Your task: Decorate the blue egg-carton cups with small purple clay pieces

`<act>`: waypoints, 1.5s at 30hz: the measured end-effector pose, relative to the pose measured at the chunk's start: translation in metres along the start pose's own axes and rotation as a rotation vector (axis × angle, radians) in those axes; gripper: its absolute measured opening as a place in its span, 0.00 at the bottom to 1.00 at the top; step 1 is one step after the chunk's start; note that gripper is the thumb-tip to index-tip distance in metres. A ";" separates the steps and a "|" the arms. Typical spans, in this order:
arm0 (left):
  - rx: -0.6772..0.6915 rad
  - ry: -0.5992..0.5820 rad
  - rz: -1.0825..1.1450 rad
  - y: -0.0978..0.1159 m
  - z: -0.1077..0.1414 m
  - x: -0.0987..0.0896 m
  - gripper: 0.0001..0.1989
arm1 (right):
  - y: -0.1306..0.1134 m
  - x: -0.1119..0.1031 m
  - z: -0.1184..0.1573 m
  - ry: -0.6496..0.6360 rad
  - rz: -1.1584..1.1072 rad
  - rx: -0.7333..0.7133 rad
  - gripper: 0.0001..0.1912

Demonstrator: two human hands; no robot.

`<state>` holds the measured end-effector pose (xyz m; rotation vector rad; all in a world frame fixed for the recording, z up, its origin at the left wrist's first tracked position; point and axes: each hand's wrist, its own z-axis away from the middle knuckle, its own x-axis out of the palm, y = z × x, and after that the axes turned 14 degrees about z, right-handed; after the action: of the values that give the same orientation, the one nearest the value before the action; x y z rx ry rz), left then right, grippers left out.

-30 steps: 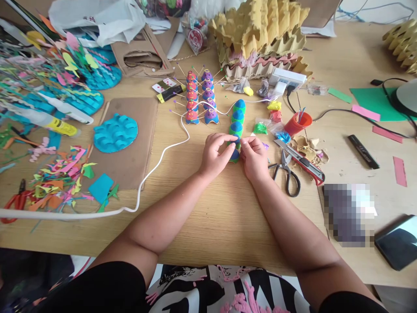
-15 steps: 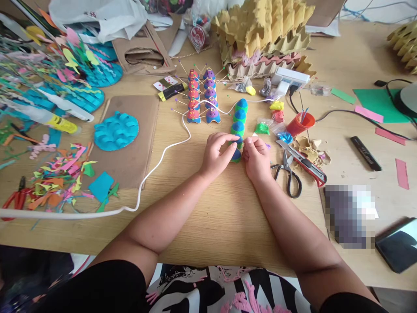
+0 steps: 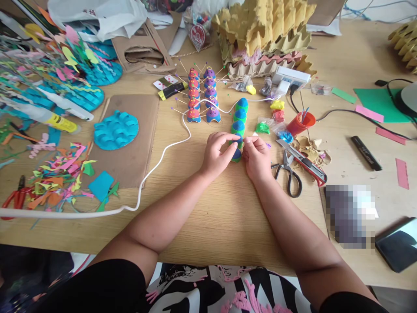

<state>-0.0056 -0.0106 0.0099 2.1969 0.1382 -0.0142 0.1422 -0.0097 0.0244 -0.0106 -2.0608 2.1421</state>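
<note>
A strip of egg-carton cups (image 3: 239, 127), coated blue and green, lies lengthwise before me. My left hand (image 3: 218, 154) is at its near part, with the index fingertip and thumb tip against a blue cup. Close by on the right, my right hand (image 3: 257, 157) is closed in a pinch beside the same cup; whatever the fingertips hold is too small to make out. Farther back stand two similar strips, one red and blue (image 3: 193, 93), one purple and blue (image 3: 211, 93), with faces and thin coloured-tipped sticks poking out.
A cutter knife (image 3: 302, 163) and scissors (image 3: 289, 174) lie right of my right hand, near an orange cup (image 3: 301, 124) and bagged clay (image 3: 262, 127). A white cable (image 3: 163, 157) crosses the table. Left are cardboard (image 3: 130, 169), paper scraps (image 3: 58, 174) and glue (image 3: 61, 123). Egg trays (image 3: 263, 30) are stacked behind.
Almost nothing differs. Both hands stay at the same blue-and-green strip, with only a slight shift of the whole view.
</note>
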 end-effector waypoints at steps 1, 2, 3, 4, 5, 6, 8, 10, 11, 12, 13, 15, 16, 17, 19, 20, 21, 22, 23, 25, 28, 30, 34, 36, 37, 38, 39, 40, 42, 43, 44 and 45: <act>0.004 0.002 0.003 0.000 0.000 0.000 0.06 | 0.000 0.000 0.000 -0.007 0.009 -0.001 0.35; 0.006 0.003 0.004 -0.001 0.000 0.000 0.06 | 0.000 0.000 0.000 -0.015 0.016 -0.001 0.35; 0.004 0.001 0.002 -0.001 0.000 0.000 0.06 | -0.001 0.001 0.001 -0.021 0.019 0.000 0.35; 0.001 -0.002 -0.001 -0.001 0.000 0.000 0.06 | -0.001 0.001 0.001 -0.022 0.018 0.002 0.36; -0.003 -0.006 -0.006 -0.001 0.000 -0.001 0.06 | -0.002 0.002 0.001 -0.018 0.015 0.004 0.37; -0.006 -0.010 -0.011 -0.001 0.000 -0.001 0.06 | -0.003 0.003 0.001 -0.013 0.012 0.005 0.38; -0.007 -0.014 -0.014 0.000 0.000 -0.001 0.06 | -0.005 0.004 0.002 -0.009 0.015 0.007 0.39; -0.008 -0.016 -0.017 0.000 0.000 -0.002 0.07 | -0.006 0.004 0.002 -0.018 0.037 -0.001 0.39; -0.011 -0.020 -0.021 0.001 0.000 -0.002 0.07 | -0.006 0.004 0.002 -0.025 0.055 -0.007 0.40; -0.015 -0.025 -0.026 0.001 -0.001 -0.002 0.07 | -0.007 0.004 0.002 -0.030 0.070 -0.011 0.40; -0.017 -0.029 -0.031 0.001 -0.001 -0.002 0.07 | -0.007 0.004 0.003 -0.031 0.081 -0.012 0.41; -0.005 -0.033 -0.028 0.002 -0.001 -0.002 0.07 | -0.008 0.004 0.003 -0.024 0.088 -0.004 0.41; 0.008 -0.033 -0.023 0.002 -0.001 -0.002 0.07 | -0.008 0.004 0.003 -0.018 0.086 0.003 0.41; 0.022 -0.033 -0.019 0.002 -0.001 -0.002 0.07 | -0.008 0.004 0.004 -0.012 0.084 0.009 0.41; 0.047 -0.038 -0.025 0.003 -0.001 -0.002 0.08 | -0.008 0.004 0.004 -0.002 0.081 0.016 0.41; 0.056 -0.043 -0.036 0.003 -0.001 -0.001 0.09 | -0.008 0.005 0.004 0.002 0.080 0.016 0.41; 0.063 -0.050 -0.051 0.003 -0.001 -0.001 0.09 | -0.008 0.005 0.004 0.003 0.079 0.012 0.42; 0.068 -0.059 -0.067 0.003 -0.001 -0.001 0.10 | -0.008 0.005 0.004 0.004 0.081 0.005 0.42; 0.071 -0.067 -0.082 0.003 -0.001 -0.001 0.10 | -0.007 0.005 0.004 0.005 0.086 -0.003 0.42; 0.078 -0.078 -0.096 0.003 -0.001 0.000 0.11 | -0.006 0.006 0.004 0.007 0.101 -0.017 0.42; 0.108 -0.076 -0.082 0.002 -0.001 0.000 0.09 | -0.004 0.005 0.005 0.013 0.119 -0.022 0.42; 0.125 -0.075 -0.070 0.001 -0.001 0.000 0.08 | -0.001 0.004 0.005 0.010 0.123 -0.031 0.42; 0.093 -0.094 -0.077 0.001 -0.001 0.000 0.08 | 0.003 0.002 0.005 -0.014 0.132 -0.050 0.41; 0.059 -0.101 -0.092 0.000 -0.001 -0.001 0.08 | 0.004 0.002 0.005 -0.023 0.142 -0.050 0.41; 0.047 -0.102 -0.098 0.000 -0.001 -0.001 0.08 | 0.004 0.002 0.004 -0.029 0.145 -0.050 0.41; 0.040 -0.099 -0.099 0.000 -0.001 -0.001 0.08 | 0.003 0.002 0.004 -0.035 0.146 -0.050 0.40; 0.038 -0.094 -0.095 0.000 -0.002 -0.001 0.08 | 0.003 0.003 0.004 -0.041 0.143 -0.051 0.40; 0.040 -0.087 -0.086 0.000 -0.002 -0.002 0.09 | 0.002 0.003 0.005 -0.048 0.138 -0.054 0.41; 0.047 -0.068 -0.063 0.000 -0.002 -0.002 0.10 | -0.001 0.004 0.005 -0.057 0.119 -0.062 0.41; 0.050 -0.057 -0.056 0.001 -0.002 -0.002 0.10 | -0.002 0.005 0.006 -0.059 0.105 -0.062 0.41; 0.054 -0.046 -0.052 0.001 -0.003 -0.002 0.11 | -0.004 0.005 0.006 -0.064 0.090 -0.054 0.40; 0.058 -0.035 -0.053 0.001 -0.003 -0.002 0.11 | -0.005 0.005 0.007 -0.068 0.073 -0.045 0.38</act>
<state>-0.0076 -0.0091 0.0122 2.2489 0.1784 -0.0872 0.1373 -0.0157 0.0300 -0.0201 -2.1786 2.1665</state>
